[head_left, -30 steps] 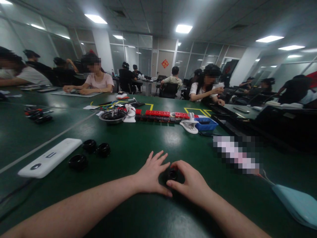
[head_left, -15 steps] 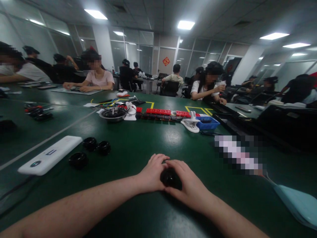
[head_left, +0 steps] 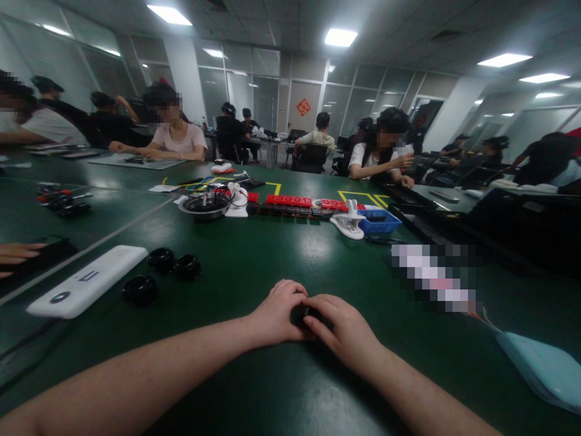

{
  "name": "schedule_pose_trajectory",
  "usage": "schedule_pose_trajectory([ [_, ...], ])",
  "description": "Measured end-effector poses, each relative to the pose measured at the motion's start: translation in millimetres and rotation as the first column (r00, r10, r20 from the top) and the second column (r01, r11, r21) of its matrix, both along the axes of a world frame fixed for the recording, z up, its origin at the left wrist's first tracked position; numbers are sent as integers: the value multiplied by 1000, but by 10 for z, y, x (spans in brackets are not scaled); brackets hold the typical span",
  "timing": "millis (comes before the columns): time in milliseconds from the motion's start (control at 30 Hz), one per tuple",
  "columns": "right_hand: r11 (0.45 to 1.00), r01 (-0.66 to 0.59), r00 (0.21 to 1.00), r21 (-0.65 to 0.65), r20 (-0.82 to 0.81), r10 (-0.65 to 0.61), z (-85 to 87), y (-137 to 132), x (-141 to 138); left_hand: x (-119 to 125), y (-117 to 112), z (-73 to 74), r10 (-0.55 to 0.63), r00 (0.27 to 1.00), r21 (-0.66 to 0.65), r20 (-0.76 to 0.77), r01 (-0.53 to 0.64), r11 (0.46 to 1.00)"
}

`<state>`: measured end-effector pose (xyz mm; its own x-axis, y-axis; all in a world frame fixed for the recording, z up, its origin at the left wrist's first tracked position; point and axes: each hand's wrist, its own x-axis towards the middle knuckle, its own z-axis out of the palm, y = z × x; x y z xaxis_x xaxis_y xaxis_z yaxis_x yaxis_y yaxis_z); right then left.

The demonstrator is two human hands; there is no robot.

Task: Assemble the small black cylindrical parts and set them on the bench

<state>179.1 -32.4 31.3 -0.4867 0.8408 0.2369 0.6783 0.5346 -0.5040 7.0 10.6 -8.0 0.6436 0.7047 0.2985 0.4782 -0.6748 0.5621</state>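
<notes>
At the middle of the near table, my left hand (head_left: 280, 312) is curled around the left side of a shiny black round piece (head_left: 299, 313). My right hand (head_left: 345, 321) closes on it from the right, its thumb over the piece and its fingers around the far side. Most of the piece is hidden by my fingers, so its exact kind does not show. Off to the left lie three glossy black ring-shaped pieces (head_left: 140, 290), grouped together and touched by neither hand.
A white power bank (head_left: 93, 280) with a cable lies left, near another person's hand (head_left: 18, 253). Farther back are a round metal dish (head_left: 204, 204), red blocks (head_left: 289, 200), a white clamp (head_left: 348, 221) and a blue bin (head_left: 380, 221). A light-blue pouch (head_left: 544, 369) lies right.
My right thumb has moved up onto the black piece, and the right hand has closed further over it. Another person's hand has appeared at the left edge. The view has shifted slightly.
</notes>
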Motion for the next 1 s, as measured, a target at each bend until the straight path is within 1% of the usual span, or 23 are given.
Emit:
schedule_pose_trajectory([
  [100,999,43,998,8,44,-43,5,-7,-29,1,7,-13,-2,1000,6,-22,2,1000],
  [167,998,57,998,10,29,-57,9,-11,-43,0,8,-10,0,999,10,-35,0,1000],
  [233,1000,16,999,14,-31,-16,17,-14,-40,-3,6,0,10,999,7,-40,-10,1000],
  [333,994,-112,985,17,-132,113,32,-18,-4,-10,2,12,26,999,-6,-38,-26,1000],
  [367,991,-134,979,25,-152,136,35,-18,9,-13,2,13,28,999,-9,-36,-28,1000],
  [400,991,-129,978,35,-163,133,35,-18,21,-15,3,13,25,999,-9,-34,-26,1000],
  [467,997,-65,986,32,-150,69,25,-13,30,-17,6,11,14,999,-10,-30,-14,1000],
  [567,998,18,996,-54,-83,-23,-1,-3,21,-15,7,10,0,1000,-9,-30,-1,1000],
  [633,995,3,997,-98,-74,-10,-9,-1,19,-12,4,11,-7,999,-4,-32,6,1000],
  [667,995,-15,996,-98,-87,6,-7,-3,23,-12,3,11,-9,999,1,-31,9,1000],
  [767,995,-78,989,-62,-133,70,23,-17,48,-15,1,8,-9,999,9,-36,9,1000],
  [867,992,-114,983,-44,-147,107,50,-27,56,-23,8,-3,-7,999,12,-43,7,1000],
  [933,992,-114,986,-59,-132,106,47,-22,38,-27,14,-14,-6,999,14,-42,6,1000],
  [1000,993,-81,992,-88,-105,72,28,-9,12,-29,19,-22,-7,999,15,-44,8,1000],
])
